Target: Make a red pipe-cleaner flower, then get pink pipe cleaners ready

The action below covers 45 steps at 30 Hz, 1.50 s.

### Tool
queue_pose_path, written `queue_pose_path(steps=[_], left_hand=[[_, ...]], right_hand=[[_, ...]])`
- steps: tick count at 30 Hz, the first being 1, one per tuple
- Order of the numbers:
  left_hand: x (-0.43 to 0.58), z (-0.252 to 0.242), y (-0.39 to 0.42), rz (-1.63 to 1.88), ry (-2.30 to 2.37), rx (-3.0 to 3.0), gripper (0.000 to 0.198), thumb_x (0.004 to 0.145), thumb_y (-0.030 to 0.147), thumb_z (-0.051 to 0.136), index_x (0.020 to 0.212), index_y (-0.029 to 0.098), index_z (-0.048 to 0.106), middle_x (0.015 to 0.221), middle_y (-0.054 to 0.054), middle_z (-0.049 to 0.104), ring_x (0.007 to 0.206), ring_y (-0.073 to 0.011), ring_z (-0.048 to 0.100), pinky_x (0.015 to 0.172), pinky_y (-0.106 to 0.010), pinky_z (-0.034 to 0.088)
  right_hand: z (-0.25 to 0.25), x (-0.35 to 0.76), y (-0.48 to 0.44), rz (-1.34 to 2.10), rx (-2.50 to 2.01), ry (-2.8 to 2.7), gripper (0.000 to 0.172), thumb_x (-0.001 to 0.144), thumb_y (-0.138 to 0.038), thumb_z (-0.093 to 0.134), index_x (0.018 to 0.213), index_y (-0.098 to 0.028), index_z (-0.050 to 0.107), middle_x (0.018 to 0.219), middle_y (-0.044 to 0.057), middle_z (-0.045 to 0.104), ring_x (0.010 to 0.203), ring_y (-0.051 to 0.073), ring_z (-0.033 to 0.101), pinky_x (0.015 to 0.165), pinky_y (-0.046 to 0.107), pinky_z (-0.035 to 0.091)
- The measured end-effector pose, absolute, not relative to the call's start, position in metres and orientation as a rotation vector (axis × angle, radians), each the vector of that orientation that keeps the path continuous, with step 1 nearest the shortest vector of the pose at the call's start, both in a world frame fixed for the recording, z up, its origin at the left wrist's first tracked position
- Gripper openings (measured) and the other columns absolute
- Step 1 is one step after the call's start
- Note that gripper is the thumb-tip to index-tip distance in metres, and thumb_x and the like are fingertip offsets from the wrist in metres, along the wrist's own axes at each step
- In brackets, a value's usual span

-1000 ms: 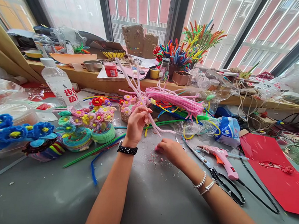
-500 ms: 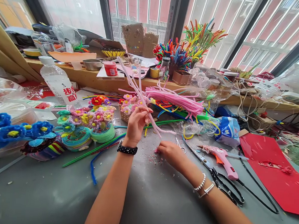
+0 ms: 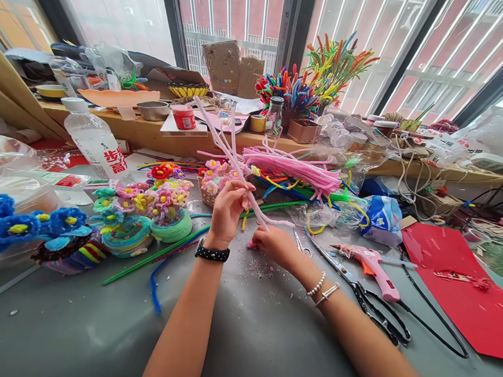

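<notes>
Several pale pink pipe cleaners [image 3: 257,210] are pinched in the raised fingers of my left hand [image 3: 225,214]. Their long ends slant up and away to the left; one lower end bends off to the right. Close beneath those lower ends is my right hand [image 3: 275,244], its fingers curled together just over the table. A small pink spot shows at its fingertips, but whether that is a held piece I cannot tell. Tiny pink scraps [image 3: 262,269] lie scattered below it. Behind both hands rests a thick bundle of pink pipe cleaners [image 3: 292,167].
Small scissors [image 3: 303,245], large black-handled scissors [image 3: 368,302] and a pink glue gun [image 3: 376,268] lie right, beside red card [image 3: 457,286]. Pots of pipe-cleaner flowers [image 3: 170,225] and a water bottle [image 3: 96,141] stand left. Green pipe cleaners [image 3: 150,256] cross the table.
My right hand has moved left and slightly up, closer to the lower ends of the pipe cleaners. My left hand keeps its hold, almost still.
</notes>
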State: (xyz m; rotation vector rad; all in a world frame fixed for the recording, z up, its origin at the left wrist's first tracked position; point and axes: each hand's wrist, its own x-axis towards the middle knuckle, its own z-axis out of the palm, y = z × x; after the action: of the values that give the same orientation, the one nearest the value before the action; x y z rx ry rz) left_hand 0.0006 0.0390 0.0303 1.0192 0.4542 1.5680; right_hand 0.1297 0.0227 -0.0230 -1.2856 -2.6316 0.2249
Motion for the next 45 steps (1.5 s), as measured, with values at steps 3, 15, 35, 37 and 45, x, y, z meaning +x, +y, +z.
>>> queue_pose_path(steps=[3, 15, 35, 37, 45], left_hand=[[0.001, 0.031, 0.039, 1.558, 0.455, 0.995, 0.004, 0.063, 0.016, 0.05, 0.065, 0.015, 0.053, 0.071, 0.0, 0.057, 0.044, -0.0034, 0.038, 0.045, -0.019, 0.034], [0.0, 0.028, 0.039, 1.563, 0.453, 1.009, 0.004, 0.063, 0.015, 0.05, 0.066, 0.014, 0.053, 0.072, -0.001, 0.057, 0.045, -0.003, 0.039, 0.046, -0.017, 0.034], [-0.002, 0.03, 0.041, 1.562, 0.45, 0.989, 0.003, 0.063, 0.015, 0.05, 0.066, 0.015, 0.051, 0.072, 0.0, 0.058, 0.044, -0.0032, 0.039, 0.044, -0.019, 0.035], [-0.002, 0.03, 0.04, 1.562, 0.451, 0.991, 0.003, 0.063, 0.015, 0.05, 0.066, 0.015, 0.051, 0.072, 0.0, 0.058, 0.044, -0.0032, 0.039, 0.044, -0.019, 0.035], [-0.003, 0.029, 0.042, 1.565, 0.447, 0.993, 0.004, 0.064, 0.014, 0.049, 0.066, 0.016, 0.052, 0.072, 0.0, 0.058, 0.044, -0.0034, 0.039, 0.044, -0.019, 0.036]], right_hand=[[-0.023, 0.139, 0.014, 0.275, -1.194, -2.709, 0.012, 0.075, -0.014, 0.05, 0.072, -0.016, 0.062, 0.076, 0.004, 0.061, 0.071, 0.013, 0.054, 0.061, 0.021, 0.036], [-0.017, 0.133, 0.023, 0.317, -1.252, -2.463, 0.011, 0.075, -0.015, 0.053, 0.078, -0.017, 0.063, 0.078, 0.003, 0.063, 0.07, 0.012, 0.055, 0.062, 0.021, 0.038], [-0.019, 0.16, 0.019, 0.242, -1.294, -2.555, 0.01, 0.076, -0.017, 0.053, 0.079, -0.015, 0.062, 0.076, 0.004, 0.061, 0.069, 0.012, 0.054, 0.061, 0.02, 0.037], [-0.02, 0.158, 0.027, 0.164, -1.389, -2.537, 0.012, 0.078, -0.017, 0.051, 0.079, -0.013, 0.062, 0.077, 0.006, 0.062, 0.07, 0.013, 0.054, 0.061, 0.022, 0.037], [-0.026, 0.156, -0.007, 0.164, -1.259, -2.713, 0.013, 0.075, -0.008, 0.05, 0.071, -0.013, 0.062, 0.072, 0.007, 0.061, 0.07, 0.014, 0.053, 0.06, 0.022, 0.037]])
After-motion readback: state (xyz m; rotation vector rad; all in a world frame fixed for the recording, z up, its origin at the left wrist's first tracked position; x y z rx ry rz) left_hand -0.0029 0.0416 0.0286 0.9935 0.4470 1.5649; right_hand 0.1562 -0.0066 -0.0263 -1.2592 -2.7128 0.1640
